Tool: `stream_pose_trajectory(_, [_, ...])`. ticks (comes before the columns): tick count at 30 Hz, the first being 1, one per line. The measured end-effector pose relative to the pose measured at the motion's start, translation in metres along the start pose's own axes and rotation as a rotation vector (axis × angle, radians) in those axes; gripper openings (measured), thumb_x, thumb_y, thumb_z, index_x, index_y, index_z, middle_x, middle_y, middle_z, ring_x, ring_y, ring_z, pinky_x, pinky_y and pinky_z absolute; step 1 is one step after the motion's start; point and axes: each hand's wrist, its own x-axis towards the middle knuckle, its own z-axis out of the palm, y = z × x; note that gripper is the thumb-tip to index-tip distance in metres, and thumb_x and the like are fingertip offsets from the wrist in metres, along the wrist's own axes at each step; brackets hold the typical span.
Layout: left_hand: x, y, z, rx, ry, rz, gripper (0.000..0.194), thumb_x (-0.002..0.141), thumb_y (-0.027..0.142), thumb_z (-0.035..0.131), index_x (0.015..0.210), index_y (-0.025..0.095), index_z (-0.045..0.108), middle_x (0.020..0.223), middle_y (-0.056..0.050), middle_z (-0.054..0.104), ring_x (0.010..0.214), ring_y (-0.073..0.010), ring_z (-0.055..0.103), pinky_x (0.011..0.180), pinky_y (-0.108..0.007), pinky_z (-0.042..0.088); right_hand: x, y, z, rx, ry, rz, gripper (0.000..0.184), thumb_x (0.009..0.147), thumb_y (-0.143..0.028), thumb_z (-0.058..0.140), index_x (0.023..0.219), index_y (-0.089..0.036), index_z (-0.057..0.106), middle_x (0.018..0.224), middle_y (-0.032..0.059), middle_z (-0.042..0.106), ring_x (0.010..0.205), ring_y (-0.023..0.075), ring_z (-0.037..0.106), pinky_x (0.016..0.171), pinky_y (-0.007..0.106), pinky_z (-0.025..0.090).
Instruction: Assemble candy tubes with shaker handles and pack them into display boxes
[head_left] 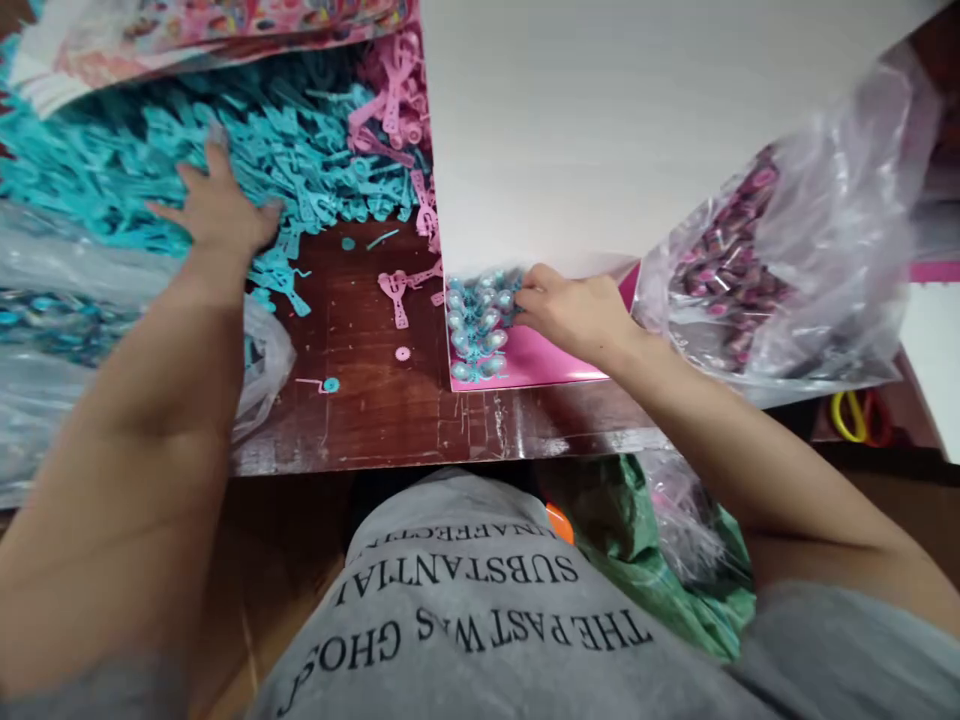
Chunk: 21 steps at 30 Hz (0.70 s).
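My left hand (221, 210) is spread open over a big heap of teal plastic parts (315, 170), its fingertips touching or just above them. My right hand (574, 310) is closed, its fingertips pressed together at the edge of several teal pieces with shiny, pearly ovals (480, 320). These stand in rows in the left corner of a box with a pink floor (547, 365) and a tall white panel (600, 130). What those fingertips hold, if anything, is hidden among the pieces.
Pink plastic parts (394, 90) lie beside the teal heap, some loose on the brown table (337, 300). A clear bag of pink shiny pieces (727, 260) is on the right. Another bag (67, 320) lies under my left arm. Yellow-handled scissors (847, 415) are at right.
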Motion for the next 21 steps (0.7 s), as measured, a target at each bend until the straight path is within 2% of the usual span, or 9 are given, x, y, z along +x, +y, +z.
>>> stream_pose_trajectory(2, [-0.015, -0.008, 0.022, -0.126, 0.106, 0.072, 0.077, 0.08, 0.055, 0.093, 0.133, 0.03, 0.044, 0.141, 0.003, 0.035, 0.139, -0.0256, 0.029, 0.135, -0.075, -0.001, 0.003, 0.0, 0.0, -0.033, 0.011, -0.015, 0.031, 0.109, -0.045, 0.054, 0.114, -0.024, 0.077, 0.131, 0.0083, 0.072, 0.071, 0.014, 0.064, 0.059, 0.03, 0.031])
stream_pose_trajectory(3, [-0.024, -0.011, 0.032, -0.169, 0.152, 0.101, 0.065, 0.083, 0.061, 0.088, 0.12, 0.027, 0.048, 0.131, 0.001, 0.036, 0.131, -0.0229, 0.032, 0.136, -0.071, 0.006, 0.002, 0.001, -0.001, -0.038, 0.013, -0.019, 0.031, 0.109, -0.045, 0.055, 0.114, -0.024, 0.077, 0.131, 0.0085, 0.072, 0.071, 0.014, 0.064, 0.059, 0.03, 0.032])
stream_pose_trajectory(5, [-0.043, -0.017, 0.045, -0.241, 0.195, 0.171, 0.059, 0.086, 0.072, 0.077, 0.102, 0.023, 0.048, 0.113, -0.002, 0.032, 0.117, -0.0196, 0.034, 0.132, -0.062, 0.02, -0.002, 0.003, -0.003, -0.037, 0.02, -0.029, 0.03, 0.108, -0.044, 0.056, 0.113, -0.024, 0.077, 0.132, 0.0093, 0.071, 0.072, 0.0152, 0.064, 0.059, 0.031, 0.034])
stream_pose_trajectory(8, [-0.083, -0.028, 0.05, -0.278, 0.187, 0.307, 0.062, 0.092, 0.081, 0.063, 0.091, 0.02, 0.046, 0.099, -0.003, 0.026, 0.109, -0.0176, 0.035, 0.123, -0.051, 0.032, -0.014, 0.009, -0.003, 0.005, 0.071, -0.026, 0.033, 0.109, -0.048, 0.055, 0.112, -0.022, 0.076, 0.135, 0.011, 0.069, 0.076, 0.0166, 0.065, 0.063, 0.032, 0.038])
stream_pose_trajectory(11, [-0.135, -0.038, 0.04, -0.25, 0.164, 0.352, 0.059, 0.096, 0.075, 0.064, 0.086, 0.02, 0.045, 0.099, -0.003, 0.034, 0.112, -0.0178, 0.04, 0.117, -0.047, 0.036, -0.02, 0.011, 0.001, 0.056, 0.106, -0.008, 0.04, 0.11, -0.053, 0.052, 0.112, -0.022, 0.076, 0.135, 0.012, 0.068, 0.081, 0.017, 0.066, 0.067, 0.032, 0.042])
stream_pose_trajectory(15, [-0.203, -0.036, 0.013, -0.306, 0.126, 0.413, 0.036, 0.099, 0.053, 0.068, 0.091, 0.021, 0.056, 0.106, -0.007, 0.059, 0.116, -0.0264, 0.058, 0.108, -0.046, 0.046, -0.01, 0.004, 0.009, -0.012, 0.023, 0.041, 0.042, 0.111, -0.052, 0.046, 0.118, -0.022, 0.075, 0.136, 0.0118, 0.067, 0.085, 0.0205, 0.068, 0.066, 0.033, 0.043])
stream_pose_trajectory(18, [-0.247, -0.033, -0.006, -0.471, 0.085, 0.346, 0.026, 0.1, 0.046, 0.063, 0.103, 0.02, 0.066, 0.103, -0.008, 0.072, 0.104, -0.026, 0.07, 0.095, -0.04, 0.056, -0.005, 0.002, 0.011, -0.065, -0.017, 0.033, 0.04, 0.11, -0.05, 0.048, 0.123, -0.023, 0.074, 0.14, 0.0118, 0.065, 0.09, 0.0238, 0.07, 0.064, 0.033, 0.043])
stream_pose_trajectory(21, [-0.286, -0.045, -0.018, -0.569, 0.021, 0.278, 0.023, 0.098, 0.038, 0.064, 0.11, 0.019, 0.069, 0.104, -0.006, 0.078, 0.095, -0.0223, 0.074, 0.09, -0.034, 0.058, -0.014, 0.001, 0.005, -0.081, 0.011, 0.006, 0.041, 0.108, -0.052, 0.052, 0.128, -0.023, 0.073, 0.139, 0.0116, 0.068, 0.091, 0.0251, 0.071, 0.058, 0.03, 0.04])
